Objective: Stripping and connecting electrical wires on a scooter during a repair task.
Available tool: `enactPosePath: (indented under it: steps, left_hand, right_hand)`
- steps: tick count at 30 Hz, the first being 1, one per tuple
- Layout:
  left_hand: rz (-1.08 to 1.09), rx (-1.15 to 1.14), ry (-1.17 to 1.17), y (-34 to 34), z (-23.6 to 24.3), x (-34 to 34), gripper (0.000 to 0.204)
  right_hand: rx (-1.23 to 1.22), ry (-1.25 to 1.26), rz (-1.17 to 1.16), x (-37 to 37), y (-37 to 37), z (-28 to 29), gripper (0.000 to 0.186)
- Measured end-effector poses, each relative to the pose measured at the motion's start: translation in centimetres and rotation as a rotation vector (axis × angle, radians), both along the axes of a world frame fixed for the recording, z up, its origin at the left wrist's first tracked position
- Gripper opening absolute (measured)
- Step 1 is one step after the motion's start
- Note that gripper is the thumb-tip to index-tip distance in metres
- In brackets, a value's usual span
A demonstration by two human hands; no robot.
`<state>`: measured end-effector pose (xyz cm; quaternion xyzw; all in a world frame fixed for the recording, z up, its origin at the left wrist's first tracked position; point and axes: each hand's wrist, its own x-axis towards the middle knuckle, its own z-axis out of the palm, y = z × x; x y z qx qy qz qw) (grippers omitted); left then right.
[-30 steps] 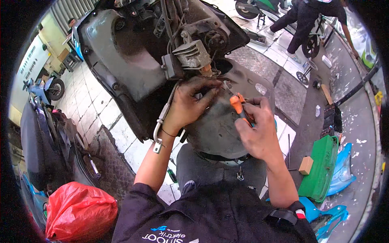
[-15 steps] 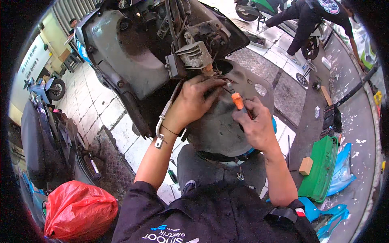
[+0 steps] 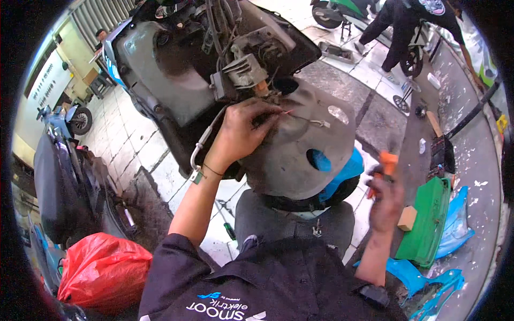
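Over grey scooter panel, fingers of my left hand pinched together on thin wire; white connector at its end juts past fingertips, to right. Beyond panel's right edge, my blurred right hand: fingers wrapped round orange hand tool.

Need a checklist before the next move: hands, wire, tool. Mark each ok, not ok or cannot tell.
1. Left hand grip on thin, partly red wire: ok, pinched.
2. Small, whitish, block-shaped connector at the wire's end free: ok, neither hand holds it.
3. Right hand grip on orange hand tool: ok, held.
4. Tool clear of wire: ok, off to the right.
5. Tool's working end: cannot tell, blurred.
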<state>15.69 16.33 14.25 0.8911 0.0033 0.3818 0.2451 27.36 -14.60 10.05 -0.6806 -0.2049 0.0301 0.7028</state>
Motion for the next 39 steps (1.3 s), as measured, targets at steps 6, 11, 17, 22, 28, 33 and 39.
enactPosePath:
  steps: [6, 11, 17, 22, 28, 33, 39]
  left_hand:
    - [-0.005, -0.063, -0.036, 0.2, -0.3, -0.2, 0.015]
    - [-0.004, -0.116, -0.079, -0.1, -0.6, -0.1, 0.014]
    - [0.018, -0.132, -0.086, 0.2, -1.2, 0.0, 0.014]
    - [0.012, -0.226, -0.037, 0.1, -1.5, 0.3, 0.015]
    - [0.01, -0.158, -0.09, 0.4, -1.6, 0.4, 0.015]
    - [-0.006, -0.155, -0.108, 0.3, -1.9, 0.6, 0.015]
    - [0.0, -0.179, -0.111, -0.1, -1.8, 0.7, 0.014]
  right_hand:
    - [-0.324, -0.434, 0.293, -3.3, 7.7, 2.3, 0.037]
    - [-0.415, -0.52, 0.326, -3.1, 10.1, 3.3, 0.032]
    - [-0.422, -0.518, 0.32, -3.2, 11.5, 4.0, 0.031]
    - [-0.407, -0.551, 0.257, -2.8, 11.2, 3.1, 0.03]
    - [-0.404, -0.549, 0.281, -2.4, 12.4, 3.7, 0.029]
    - [-0.505, -0.589, 0.299, -1.7, 13.0, 4.1, 0.022]
    - [-0.56, -0.524, 0.357, -1.3, 12.7, 4.8, 0.026]
